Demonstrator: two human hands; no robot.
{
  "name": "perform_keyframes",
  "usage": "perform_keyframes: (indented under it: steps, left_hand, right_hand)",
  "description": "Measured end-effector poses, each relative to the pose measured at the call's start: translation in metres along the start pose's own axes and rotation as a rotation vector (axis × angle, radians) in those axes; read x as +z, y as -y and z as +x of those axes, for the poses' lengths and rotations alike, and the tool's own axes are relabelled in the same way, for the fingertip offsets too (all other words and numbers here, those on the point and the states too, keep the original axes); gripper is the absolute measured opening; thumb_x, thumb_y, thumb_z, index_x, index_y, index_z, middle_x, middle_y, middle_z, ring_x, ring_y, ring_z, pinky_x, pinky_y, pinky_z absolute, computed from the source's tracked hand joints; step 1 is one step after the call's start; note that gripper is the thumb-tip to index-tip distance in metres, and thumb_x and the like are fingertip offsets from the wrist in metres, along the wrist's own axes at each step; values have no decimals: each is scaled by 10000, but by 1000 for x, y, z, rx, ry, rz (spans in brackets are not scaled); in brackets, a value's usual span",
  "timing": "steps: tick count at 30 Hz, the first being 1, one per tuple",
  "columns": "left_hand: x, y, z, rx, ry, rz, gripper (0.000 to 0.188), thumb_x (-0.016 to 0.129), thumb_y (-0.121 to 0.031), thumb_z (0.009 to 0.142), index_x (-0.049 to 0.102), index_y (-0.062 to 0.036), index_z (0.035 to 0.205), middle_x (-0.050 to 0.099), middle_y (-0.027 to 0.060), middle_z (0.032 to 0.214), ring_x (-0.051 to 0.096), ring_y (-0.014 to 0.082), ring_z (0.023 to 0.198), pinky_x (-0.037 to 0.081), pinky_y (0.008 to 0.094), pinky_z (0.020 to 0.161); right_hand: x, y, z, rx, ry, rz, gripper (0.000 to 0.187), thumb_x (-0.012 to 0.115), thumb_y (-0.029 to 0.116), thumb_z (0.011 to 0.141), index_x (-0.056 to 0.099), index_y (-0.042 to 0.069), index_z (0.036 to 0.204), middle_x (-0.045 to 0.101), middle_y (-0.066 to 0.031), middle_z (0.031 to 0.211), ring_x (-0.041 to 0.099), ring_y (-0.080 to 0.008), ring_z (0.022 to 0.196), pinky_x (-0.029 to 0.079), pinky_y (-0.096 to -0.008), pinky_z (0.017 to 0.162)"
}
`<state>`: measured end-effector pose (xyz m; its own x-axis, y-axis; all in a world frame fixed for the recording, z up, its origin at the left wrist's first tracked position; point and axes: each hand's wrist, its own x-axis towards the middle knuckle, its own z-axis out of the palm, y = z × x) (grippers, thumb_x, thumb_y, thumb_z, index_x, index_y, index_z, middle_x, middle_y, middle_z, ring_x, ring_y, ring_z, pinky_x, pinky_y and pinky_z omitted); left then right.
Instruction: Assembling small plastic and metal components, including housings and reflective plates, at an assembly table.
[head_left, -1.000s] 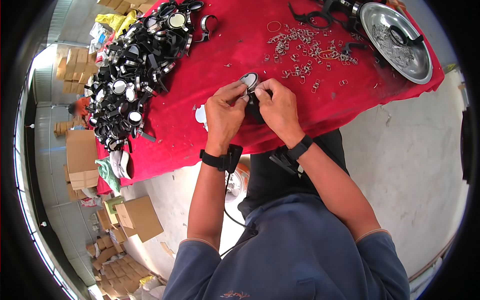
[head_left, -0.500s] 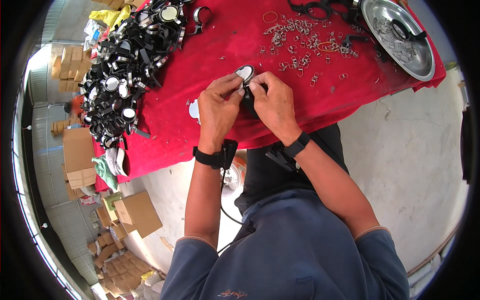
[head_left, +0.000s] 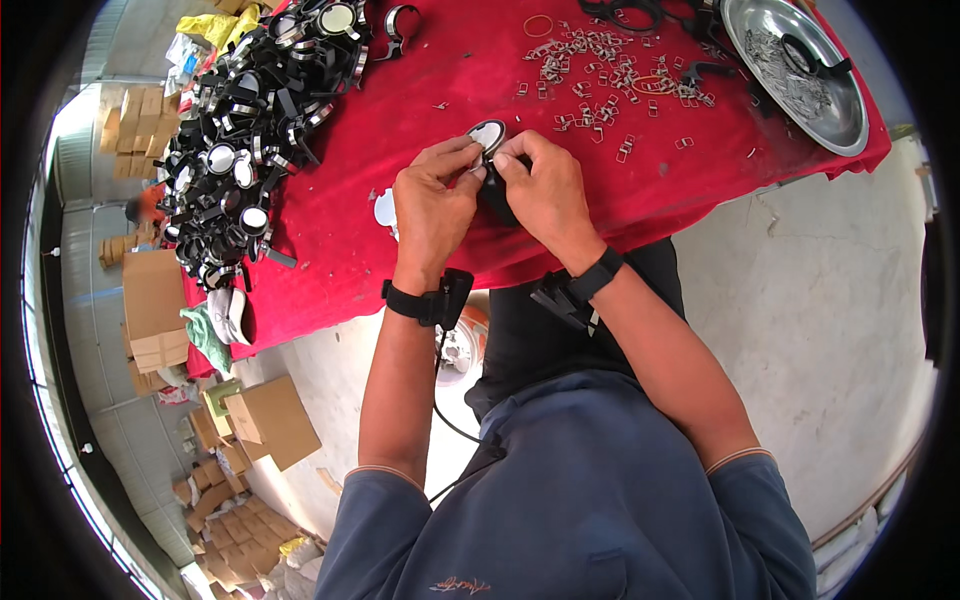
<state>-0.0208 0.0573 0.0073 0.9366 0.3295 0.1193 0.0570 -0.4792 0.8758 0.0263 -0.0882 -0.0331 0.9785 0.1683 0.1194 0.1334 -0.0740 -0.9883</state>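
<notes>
A round white-faced piece with a dark rim and a black strap (head_left: 488,133) is held between my hands above the near part of the red-covered table. My left hand (head_left: 436,205) is closed, its thumb and fingertips pinching the lower left side of the piece. My right hand (head_left: 547,190) is closed too, with thumb and forefinger at its lower right edge, where the strap hangs down. The fingertips hide what lies between them. Just left of my left hand lies a flat white disc (head_left: 386,208), partly covered by that hand.
A big heap of similar strapped round pieces (head_left: 235,130) fills the table's left side. Loose metal buckles (head_left: 600,75) are scattered at the far right, beside a steel bowl (head_left: 853,115) of small metal parts. Cardboard boxes (head_left: 272,420) stand on the floor at left.
The white-faced piece has tilted slightly and sits a little higher and further left, both hands moving with it. The whole view has shifted a bit. Both hands keep their grip.
</notes>
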Motion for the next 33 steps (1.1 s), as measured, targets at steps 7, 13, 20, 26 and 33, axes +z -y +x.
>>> perform_keyframes:
  steps: [7,13,20,26,33]
  left_hand:
    - [0,-5,-3,-59,-20,-94,318,766,64,893,814,39,1206,760,199,1322,754,275,1178,595,346,1038]
    - [-4,-6,0,-56,48,-8,326,748,96,921,797,52,1241,743,181,1358,734,227,1202,579,319,1063]
    - [1,-3,-1,26,26,68,316,734,94,930,798,54,1237,750,178,1323,732,225,1188,585,308,1029]
    - [2,-2,-1,24,5,12,310,742,64,909,811,43,1211,771,184,1291,755,253,1140,588,326,1006]
    - [3,-4,-2,-18,19,48,316,750,80,927,793,65,1239,759,186,1328,745,227,1180,587,314,1039]
  right_hand:
    - [-2,3,-2,60,14,-7,158,724,151,967,731,-7,972,752,-208,868,740,-404,833,559,-502,782]
    - [-4,6,-3,70,27,4,151,724,139,966,727,-10,984,747,-209,866,737,-399,825,556,-485,777]
    - [12,1,-8,-111,-131,-19,93,732,68,945,684,-10,932,729,-190,874,726,-398,836,554,-476,768]
    - [-4,-8,2,132,100,131,137,723,115,983,759,-14,1009,752,-174,833,741,-311,765,560,-431,731]
    - [-10,-4,2,221,112,152,185,742,161,995,781,-15,1035,767,-148,813,736,-225,745,562,-389,712]
